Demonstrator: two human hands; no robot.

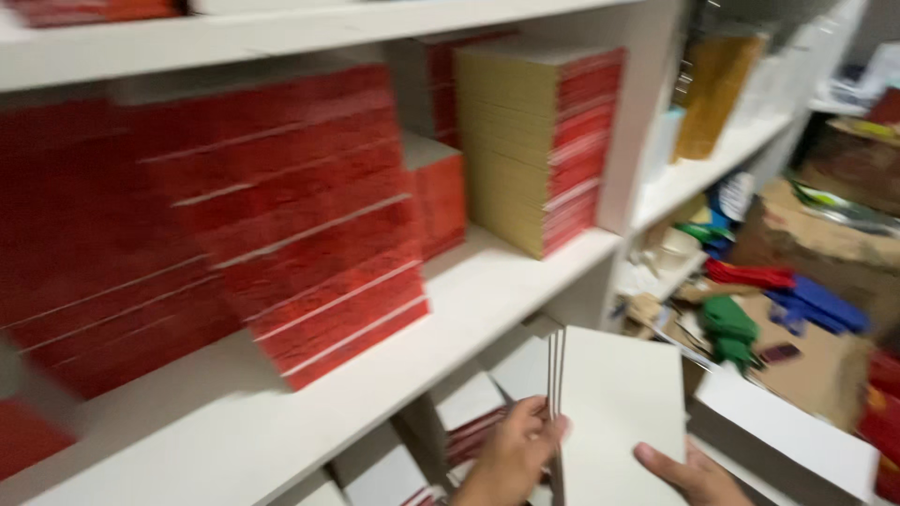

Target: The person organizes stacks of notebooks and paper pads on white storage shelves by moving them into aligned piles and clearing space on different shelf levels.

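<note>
A thin stack of white cards (619, 412) stands near-upright at the lower centre of the view, in front of the white shelf unit (487, 300) and below its middle shelf board. Several separate sheet edges show at the stack's left side.

The left hand (516, 450) grasps the stack at its left edge, fingers curled around the sheet edges. The right hand (689, 473) supports the stack from the lower right, thumb lying on the white front face; its remaining fingers are hidden behind the cards. Both hands are closed on the stack.

Just beside the right hand, to the right, a white flat box (797, 431) lies at an angle. Behind the left hand, in the lower compartment, more white packs (469, 398) with red edges are stored.

On the middle shelf, a leaning pile of red booklets (309, 244) occupies the left, heavily blurred. To its right stands a tall pile of booklets with yellowish edges and red spines (539, 141), with a smaller red pile (436, 192) between the 2.

Well apart, at the right, a brown cardboard box (806, 356) carries blue (816, 305), green (727, 323) and red (750, 275) items. Detail there is too blurred to identify.
</note>
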